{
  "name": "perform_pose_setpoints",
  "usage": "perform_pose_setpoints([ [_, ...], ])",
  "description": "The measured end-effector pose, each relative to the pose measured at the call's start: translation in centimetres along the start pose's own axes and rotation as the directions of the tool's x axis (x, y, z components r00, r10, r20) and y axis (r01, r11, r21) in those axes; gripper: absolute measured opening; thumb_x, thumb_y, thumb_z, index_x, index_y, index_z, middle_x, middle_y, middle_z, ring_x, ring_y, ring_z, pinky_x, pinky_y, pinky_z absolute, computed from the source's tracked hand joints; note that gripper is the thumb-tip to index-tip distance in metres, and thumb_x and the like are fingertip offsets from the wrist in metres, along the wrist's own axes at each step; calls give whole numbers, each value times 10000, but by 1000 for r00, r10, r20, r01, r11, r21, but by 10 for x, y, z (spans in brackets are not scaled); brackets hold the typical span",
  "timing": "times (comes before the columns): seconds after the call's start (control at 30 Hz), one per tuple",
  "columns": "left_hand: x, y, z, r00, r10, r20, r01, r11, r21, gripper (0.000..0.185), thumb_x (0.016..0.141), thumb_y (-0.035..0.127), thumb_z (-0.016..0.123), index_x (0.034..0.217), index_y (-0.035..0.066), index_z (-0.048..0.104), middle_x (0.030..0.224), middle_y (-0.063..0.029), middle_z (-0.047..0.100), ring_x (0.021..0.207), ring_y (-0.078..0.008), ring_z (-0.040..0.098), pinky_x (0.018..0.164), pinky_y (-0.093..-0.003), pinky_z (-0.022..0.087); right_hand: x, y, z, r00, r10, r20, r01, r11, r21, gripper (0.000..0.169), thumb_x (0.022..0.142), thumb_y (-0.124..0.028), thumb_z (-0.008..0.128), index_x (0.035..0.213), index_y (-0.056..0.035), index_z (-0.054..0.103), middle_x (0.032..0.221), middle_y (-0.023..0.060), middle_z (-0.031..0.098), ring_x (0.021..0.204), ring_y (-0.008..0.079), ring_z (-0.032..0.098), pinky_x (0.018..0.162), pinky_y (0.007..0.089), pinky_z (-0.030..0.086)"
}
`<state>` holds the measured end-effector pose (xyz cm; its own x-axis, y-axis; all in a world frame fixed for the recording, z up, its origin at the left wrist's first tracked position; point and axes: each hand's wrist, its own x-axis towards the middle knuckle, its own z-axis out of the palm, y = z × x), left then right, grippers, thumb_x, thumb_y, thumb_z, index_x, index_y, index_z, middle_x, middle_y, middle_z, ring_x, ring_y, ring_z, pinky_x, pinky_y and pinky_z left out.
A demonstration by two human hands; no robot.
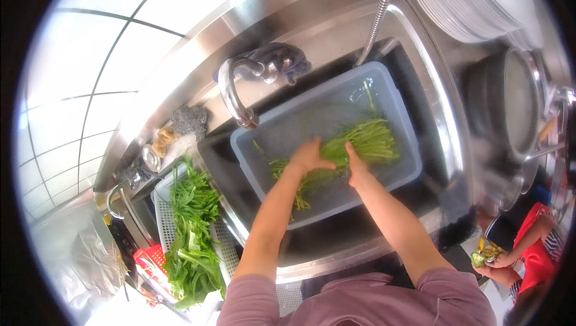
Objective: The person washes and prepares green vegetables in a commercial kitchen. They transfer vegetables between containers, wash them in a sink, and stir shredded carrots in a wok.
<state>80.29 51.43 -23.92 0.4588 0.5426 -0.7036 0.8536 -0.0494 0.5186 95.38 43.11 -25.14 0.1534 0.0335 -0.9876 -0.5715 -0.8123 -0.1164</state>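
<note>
A grey plastic tub [254, 186] of water stands in the stainless steel sink [434, 74]. Long green vegetable stalks [375, 143] lie in the water, some under and between my hands. My left hand [309, 157] reaches in on the left of the bundle, thumb spread from the fingers. On the other side, my right hand [356, 164] touches the near edge of the stalks, its thumb side up. Neither hand is plainly closed around the stalks. Above the tub's left end hangs the curved metal faucet [231, 92]; no stream of water shows from it.
Leafy greens [191, 236] fill a white perforated basket [164, 215] at left. A dark cloth [288, 58] and a steel scouring pad [189, 121] lie behind the sink. Stacked white plates [454, 4] and pots [499, 96] stand right. Another person's hands [497, 263] hold food at lower right.
</note>
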Motion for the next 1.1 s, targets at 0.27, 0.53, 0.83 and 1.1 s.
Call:
perform_pose_setpoints([
  [0.27,37,-19,-13,867,143,-478,-24,969,246,909,564,483,799,1245,-5,446,1245,-257,488,1162,-381,468,973,-437,384,37,-26,65,892,-310,-330,375,914,155,862,734,-371,744,1287,119,300,1264,250,461,1199,317,425,997,414,353],
  [0.53,45,-28,-52,991,-86,-107,0,780,-625,743,689,370,758,1275,11,476,1218,-175,553,1138,-272,522,958,-353,401,51,-52,65,703,-423,572,-28,787,617,513,822,-329,638,1230,-57,486,1230,103,525,1121,271,497,966,435,383],
  [0.83,-14,-13,-63,992,9,-126,-54,933,-356,803,673,413,774,1263,-31,459,1142,-154,607,1043,-262,582,923,-321,427,-4,-28,19,850,-443,287,338,874,348,563,850,-245,654,1304,-42,392,1256,97,491,1146,247,474,956,411,394],
  [1.1,-8,2,-11,882,-227,-414,279,958,68,1075,547,639,750,1351,54,343,1281,-243,387,1196,-462,356,910,-591,369,16,12,47,410,-869,-279,707,495,-505,909,721,-504,716,1310,49,301,1257,250,413,1113,399,438,982,479,334],
])
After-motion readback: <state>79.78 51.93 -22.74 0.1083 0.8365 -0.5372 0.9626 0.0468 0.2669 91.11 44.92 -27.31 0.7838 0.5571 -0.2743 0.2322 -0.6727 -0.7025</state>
